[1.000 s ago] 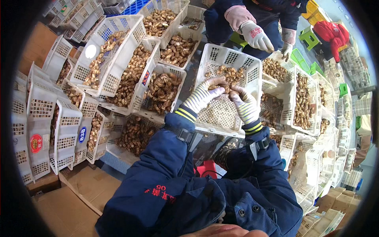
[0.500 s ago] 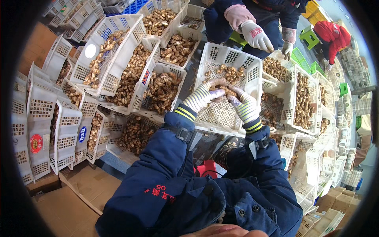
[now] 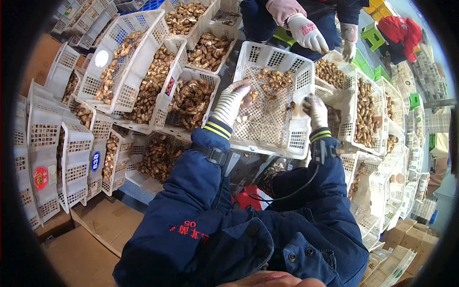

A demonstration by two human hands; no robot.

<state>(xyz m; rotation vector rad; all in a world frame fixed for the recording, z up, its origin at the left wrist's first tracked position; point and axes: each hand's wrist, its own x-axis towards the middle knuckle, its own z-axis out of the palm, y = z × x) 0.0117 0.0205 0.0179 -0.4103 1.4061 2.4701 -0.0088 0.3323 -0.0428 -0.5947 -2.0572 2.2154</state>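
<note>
A white plastic crate (image 3: 239,71) with a mesh floor lies in front of me, holding a small heap of brown mushrooms (image 3: 276,81) toward its far end. My left hand (image 3: 235,98), in a striped glove, is at the crate's left side with its fingers curled inward. Whatever it grips, if anything, is hidden by the fingers. Over the right rim is my right hand (image 3: 316,111), gloved with dark-stained fingertips. Its fingers are bent together, and I cannot make out anything in them. A few small pieces (image 3: 245,117) lie on the mesh near my left hand.
Crates of mushrooms (image 3: 193,103) stand close on the left, some stacked and tilted. More filled crates (image 3: 366,115) line the right. Across from me a co-worker's white-gloved hand (image 3: 308,33) hangs near the far rim. Cardboard (image 3: 86,248) lies at lower left.
My hands were together over the crate, handling a mushroom. They have moved apart, the left toward the left side and the right out to the right rim.
</note>
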